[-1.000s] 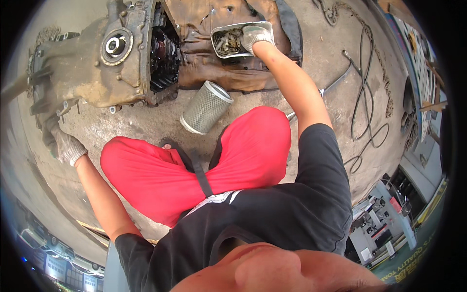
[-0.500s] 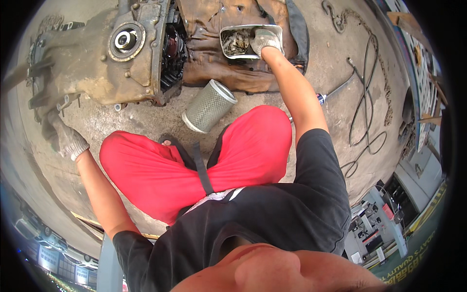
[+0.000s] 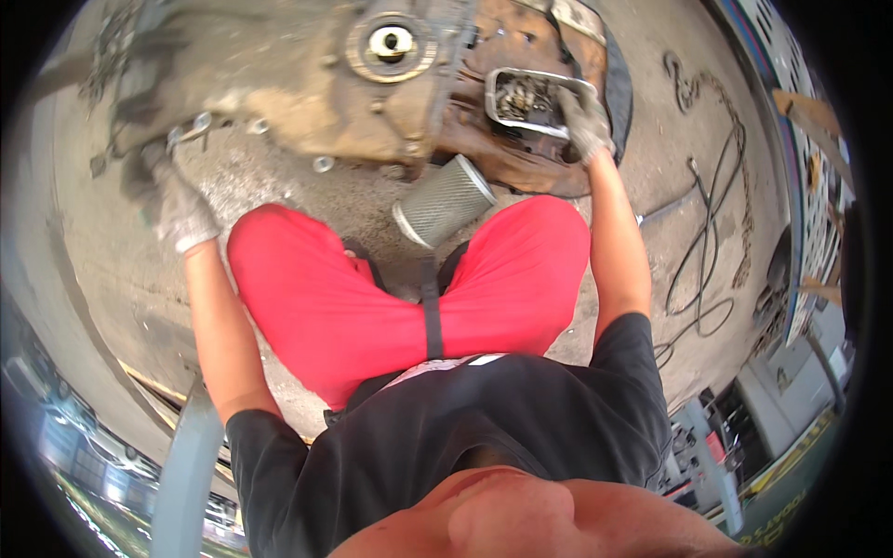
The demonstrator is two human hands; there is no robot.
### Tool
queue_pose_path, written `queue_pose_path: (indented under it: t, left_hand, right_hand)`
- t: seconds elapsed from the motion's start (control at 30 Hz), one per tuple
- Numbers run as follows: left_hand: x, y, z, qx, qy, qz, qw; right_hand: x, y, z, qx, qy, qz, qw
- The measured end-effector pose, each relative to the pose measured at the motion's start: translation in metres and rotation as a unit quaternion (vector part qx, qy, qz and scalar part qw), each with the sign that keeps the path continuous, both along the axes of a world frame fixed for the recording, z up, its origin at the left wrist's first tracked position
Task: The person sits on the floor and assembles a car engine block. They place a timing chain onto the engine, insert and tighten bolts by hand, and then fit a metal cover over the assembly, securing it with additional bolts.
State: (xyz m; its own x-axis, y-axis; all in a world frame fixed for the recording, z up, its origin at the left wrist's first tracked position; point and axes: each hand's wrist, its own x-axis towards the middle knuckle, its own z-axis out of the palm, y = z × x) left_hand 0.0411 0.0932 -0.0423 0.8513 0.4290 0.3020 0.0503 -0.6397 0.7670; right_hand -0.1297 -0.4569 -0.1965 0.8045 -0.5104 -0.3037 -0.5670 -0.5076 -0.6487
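Note:
A big, oily gearbox housing [image 3: 288, 84] with a round bearing bore lies across the far left, blurred. Beside its lower left end is my left hand [image 3: 181, 209] in a dirty knit glove; its fingers are dark and smeared by motion, so whether they touch anything is unclear. A rectangular pale-rimmed metal tray [image 3: 493, 104], filled with bolts and small metal parts, is at the upper middle right. My right hand [image 3: 584, 123], also gloved, grips the tray's right end, fingers over the rim. An oil-stained brown sheet [image 3: 470, 139] spreads beneath the tray.
A cylindrical mesh filter [image 3: 446, 203] lies on the concrete ahead of my knees. At the right are a black hose [image 3: 707, 214], a chain with a hook [image 3: 688, 84] and a long metal rod [image 3: 670, 209]. A perforated panel [image 3: 819, 167] stands along the right edge.
The view has swung left, so the scene sits further right. My right hand has gone from inside the tray to its right end. My left hand stays by the housing's left end.

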Motion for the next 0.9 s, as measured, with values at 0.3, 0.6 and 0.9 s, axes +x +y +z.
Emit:
queue_pose_path:
  t: [0.3,0.6,0.9]
  left_hand:
    - [0.008,0.012,-0.020,-0.200,-0.038,-0.078,0.976]
    - [0.005,0.017,0.001,-0.101,-0.061,-0.145,0.982]
    - [-0.039,0.009,-0.017,-0.378,-0.044,-0.014,0.925]
  right_hand:
    - [0.068,0.098,0.251,0.167,-0.207,0.040,0.963]
    - [0.154,0.313,0.334,0.019,-0.201,0.411,0.889]
    - [0.215,0.445,0.266,-0.211,-0.254,0.504,0.798]
